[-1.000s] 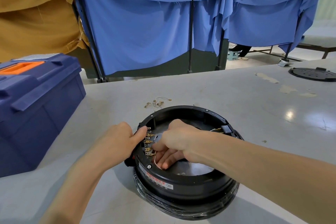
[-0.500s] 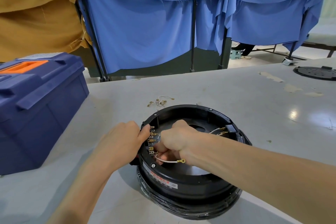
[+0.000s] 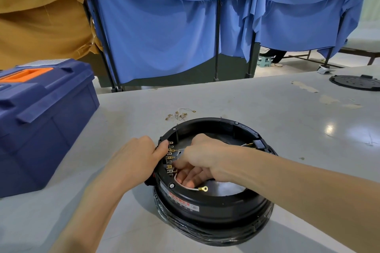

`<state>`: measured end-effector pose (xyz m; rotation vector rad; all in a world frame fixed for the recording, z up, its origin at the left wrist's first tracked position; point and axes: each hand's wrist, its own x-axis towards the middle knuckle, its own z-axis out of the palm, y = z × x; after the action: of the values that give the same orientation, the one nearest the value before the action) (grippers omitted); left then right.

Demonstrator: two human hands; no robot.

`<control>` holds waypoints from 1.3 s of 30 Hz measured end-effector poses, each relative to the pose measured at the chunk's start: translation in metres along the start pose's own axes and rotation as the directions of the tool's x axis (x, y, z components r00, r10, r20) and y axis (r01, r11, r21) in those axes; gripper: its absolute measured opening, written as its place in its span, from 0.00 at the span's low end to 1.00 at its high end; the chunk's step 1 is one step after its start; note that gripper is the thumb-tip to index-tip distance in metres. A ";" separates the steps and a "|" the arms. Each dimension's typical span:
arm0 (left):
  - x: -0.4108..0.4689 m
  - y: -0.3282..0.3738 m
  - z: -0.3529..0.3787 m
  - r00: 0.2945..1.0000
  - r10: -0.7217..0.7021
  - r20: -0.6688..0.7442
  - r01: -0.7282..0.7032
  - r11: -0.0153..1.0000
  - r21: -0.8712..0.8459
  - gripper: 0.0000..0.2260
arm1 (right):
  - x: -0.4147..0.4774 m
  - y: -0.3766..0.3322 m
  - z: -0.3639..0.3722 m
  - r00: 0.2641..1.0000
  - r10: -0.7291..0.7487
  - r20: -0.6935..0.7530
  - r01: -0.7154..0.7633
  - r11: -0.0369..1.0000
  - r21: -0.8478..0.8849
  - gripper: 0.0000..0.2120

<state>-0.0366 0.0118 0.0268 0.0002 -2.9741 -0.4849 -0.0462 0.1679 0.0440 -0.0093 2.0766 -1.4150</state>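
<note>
The black round appliance housing [image 3: 216,207] sits on the grey table [image 3: 267,109], near its front edge. The left hand [image 3: 135,156] grips the housing's left rim, thumb on top. The right hand [image 3: 202,157] reaches inside with curled fingers, holding a white wire [image 3: 190,187] beside the brass terminal row [image 3: 170,157] — its ring terminal [image 3: 203,188] hangs free.

A grey table [image 3: 257,104], marked with pale patches [image 3: 304,86] at the far right, is spread across the near scene; a glare of light [image 3: 329,129] is thrown back from its right part. Beyond its far edge blue cloth [image 3: 160,33] is draped over black poles [image 3: 217,37], and ochre cloth [image 3: 41,16] is hung at the far left. At the far right a pale floor [image 3: 300,65] is seen, with a small teal stool [image 3: 263,61] set on it.
</note>
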 end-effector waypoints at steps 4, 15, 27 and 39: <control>-0.002 0.002 0.001 1.000 -0.002 -0.003 0.002 1.000 -0.022 0.27 | 0.003 -0.001 0.004 0.998 -0.006 -0.055 0.005 1.000 -0.023 0.06; -0.006 0.005 -0.007 0.997 -0.064 0.029 0.066 0.996 -0.055 0.30 | -0.006 -0.001 -0.004 1.000 -0.019 0.022 0.021 0.996 -0.091 0.09; -0.015 0.007 -0.018 0.976 -0.044 0.214 0.058 0.997 -0.059 0.36 | -0.012 0.009 -0.002 0.994 -0.035 0.106 0.033 0.999 0.026 0.06; -0.015 0.007 -0.020 0.969 -0.032 0.244 0.054 0.995 -0.083 0.36 | -0.017 0.014 0.000 0.991 -0.134 0.017 0.135 0.985 -0.110 0.09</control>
<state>-0.0190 0.0120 0.0460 -0.0031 -3.1925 -0.6682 -0.0278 0.1795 0.0409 -0.2047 2.1795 -1.3721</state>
